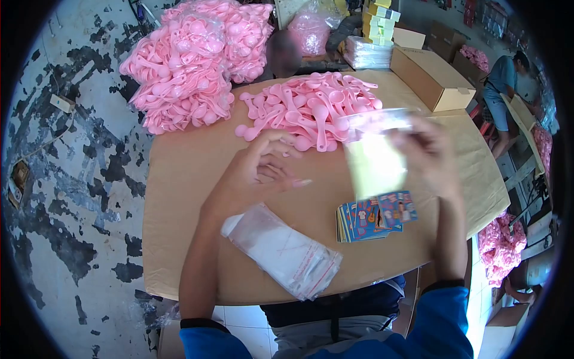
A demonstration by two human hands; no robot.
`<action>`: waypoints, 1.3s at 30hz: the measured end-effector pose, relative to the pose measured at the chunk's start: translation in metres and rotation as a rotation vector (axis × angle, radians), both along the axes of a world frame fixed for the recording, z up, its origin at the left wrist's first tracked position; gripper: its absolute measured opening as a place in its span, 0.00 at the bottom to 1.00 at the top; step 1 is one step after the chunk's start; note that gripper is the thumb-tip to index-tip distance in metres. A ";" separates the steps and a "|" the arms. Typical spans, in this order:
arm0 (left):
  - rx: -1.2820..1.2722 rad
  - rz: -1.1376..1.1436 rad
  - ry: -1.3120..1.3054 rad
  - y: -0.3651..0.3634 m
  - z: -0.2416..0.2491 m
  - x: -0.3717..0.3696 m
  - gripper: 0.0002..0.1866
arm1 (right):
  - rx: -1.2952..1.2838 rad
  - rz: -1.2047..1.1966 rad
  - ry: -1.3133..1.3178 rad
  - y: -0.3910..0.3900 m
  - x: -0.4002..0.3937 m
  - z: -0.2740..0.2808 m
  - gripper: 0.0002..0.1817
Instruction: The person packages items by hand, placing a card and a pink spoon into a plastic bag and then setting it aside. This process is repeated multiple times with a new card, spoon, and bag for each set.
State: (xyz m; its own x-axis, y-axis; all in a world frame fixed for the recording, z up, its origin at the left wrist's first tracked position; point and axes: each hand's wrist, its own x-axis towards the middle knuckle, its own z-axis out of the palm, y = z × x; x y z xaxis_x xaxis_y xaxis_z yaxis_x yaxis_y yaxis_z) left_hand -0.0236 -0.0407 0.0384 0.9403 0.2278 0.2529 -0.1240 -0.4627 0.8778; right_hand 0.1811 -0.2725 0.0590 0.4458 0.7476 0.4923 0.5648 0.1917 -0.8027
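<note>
My right hand (427,152) holds up a clear plastic bag (375,157) with a pale yellow card inside; both are motion-blurred. My left hand (258,170) hovers over the cardboard-covered table (179,179) with fingers curled and apart, holding what looks like a pink spoon, blurred. Just beyond my hands lies a heap of loose pink plastic spoons (308,107). A stack of empty clear zip bags (281,248) lies near my left forearm. A stack of colourful picture cards (375,216) rests below the held bag.
Big clear sacks of pink spoons (191,60) sit at the far left. A long cardboard box (431,78) lies at the far right, with yellow boxes (379,21) behind. Another person (502,90) works at the far right. More pink spoons (499,248) lie below the table's right edge.
</note>
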 end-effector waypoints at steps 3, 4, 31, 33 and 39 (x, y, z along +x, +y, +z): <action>0.275 -0.030 0.199 0.023 0.002 -0.013 0.22 | 0.304 -0.500 -0.049 -0.115 0.037 -0.034 0.17; 0.367 -0.046 0.288 0.029 0.002 -0.016 0.23 | 0.437 -0.645 0.125 -0.151 0.036 -0.047 0.21; 0.475 -0.169 0.588 0.035 -0.002 -0.035 0.41 | -0.155 0.140 -0.434 -0.006 -0.094 -0.015 0.15; 0.505 -0.174 0.637 0.033 -0.005 -0.031 0.42 | -0.304 0.278 -0.539 0.029 -0.106 -0.030 0.17; 0.519 -0.161 0.603 0.036 -0.007 -0.034 0.39 | -0.735 0.437 -0.455 0.077 -0.101 -0.041 0.18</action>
